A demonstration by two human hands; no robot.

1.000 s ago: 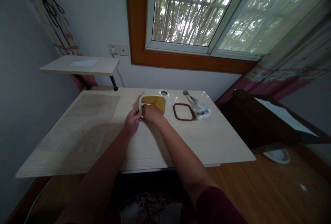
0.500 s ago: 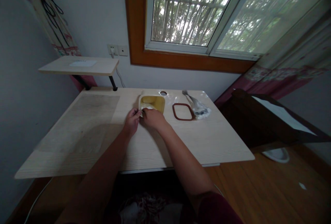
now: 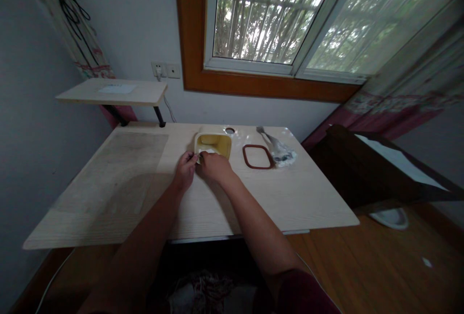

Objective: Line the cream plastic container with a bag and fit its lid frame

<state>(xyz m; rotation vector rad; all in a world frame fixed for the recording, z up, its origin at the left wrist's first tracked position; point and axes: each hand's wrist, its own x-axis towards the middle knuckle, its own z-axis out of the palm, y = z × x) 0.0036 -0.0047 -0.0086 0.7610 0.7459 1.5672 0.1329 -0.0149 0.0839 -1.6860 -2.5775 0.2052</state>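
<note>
Pinched shut, the grip of left hand (image 3: pixel 185 171) and right hand (image 3: pixel 216 166) holds the yellow container (image 3: pixel 217 141) by its near corner, right hand drawn back since earlier; pale desk (image 3: pixel 119 183) under a window (image 3: pixel 261 14).

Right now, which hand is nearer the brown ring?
Right. The right hand sits just left of the ring, at the yellow container's near corner; the left hand is farther left, beyond the right one.
</note>
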